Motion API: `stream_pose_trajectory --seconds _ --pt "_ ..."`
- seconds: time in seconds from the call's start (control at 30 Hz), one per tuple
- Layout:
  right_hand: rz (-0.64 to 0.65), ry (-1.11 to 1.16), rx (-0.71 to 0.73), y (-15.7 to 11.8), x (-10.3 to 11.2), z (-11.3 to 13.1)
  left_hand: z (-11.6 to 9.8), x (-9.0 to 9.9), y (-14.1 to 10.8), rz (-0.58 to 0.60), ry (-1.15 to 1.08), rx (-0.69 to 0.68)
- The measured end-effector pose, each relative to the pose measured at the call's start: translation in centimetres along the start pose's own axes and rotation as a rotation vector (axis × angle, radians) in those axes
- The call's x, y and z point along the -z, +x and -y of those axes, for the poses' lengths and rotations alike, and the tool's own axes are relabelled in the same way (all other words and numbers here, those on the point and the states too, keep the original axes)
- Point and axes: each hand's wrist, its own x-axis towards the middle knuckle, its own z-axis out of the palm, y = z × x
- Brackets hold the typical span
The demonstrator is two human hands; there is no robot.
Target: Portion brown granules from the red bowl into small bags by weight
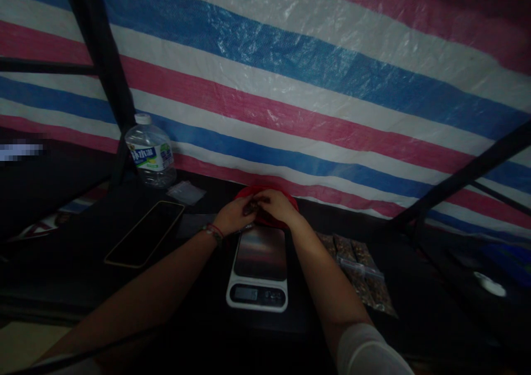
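Both hands meet over a red container (290, 198) behind a white kitchen scale (257, 303). My left hand (235, 215), with a bracelet at the wrist, has its fingers curled together at the container's left side. My right hand (276, 206) bends its fingers down beside it. Small dark stuff shows between the fingertips, too dim to make out. The scale's metal plate (261, 253) bears nothing, and its display is lit. What lies inside the container is mostly hidden by the hands.
A phone (145, 234), small clear bags (186, 192) and a large plastic bottle (151, 154) are at the left. Filled clear bags (365, 275) lie right of my right forearm. Behind hangs a striped sheet (290, 98), with dark metal posts (99, 48) nearby.
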Motion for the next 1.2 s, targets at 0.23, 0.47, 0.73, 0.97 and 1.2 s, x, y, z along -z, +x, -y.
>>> stream_pose_trajectory --seconds 0.23,0.47,0.73,0.97,1.2 --pt "0.029 0.001 -0.021 -0.1 0.2 0.0 0.6 -0.3 0.2 -0.002 -0.052 -0.042" --pt "0.066 0.19 -0.115 -0.4 -0.8 0.4 1.3 -0.9 0.2 -0.023 -0.052 -0.059" --pt "-0.011 0.133 -0.161 -0.4 -1.2 1.0 1.5 -1.0 0.1 -0.018 -0.038 -0.058" --pt "-0.031 0.177 -0.152 -0.5 -1.3 1.1 1.7 -1.1 0.1 -0.017 -0.029 -0.06" --pt "-0.022 0.182 -0.129 -0.5 -1.4 1.4 1.7 -1.1 0.0 -0.013 0.012 -0.025"
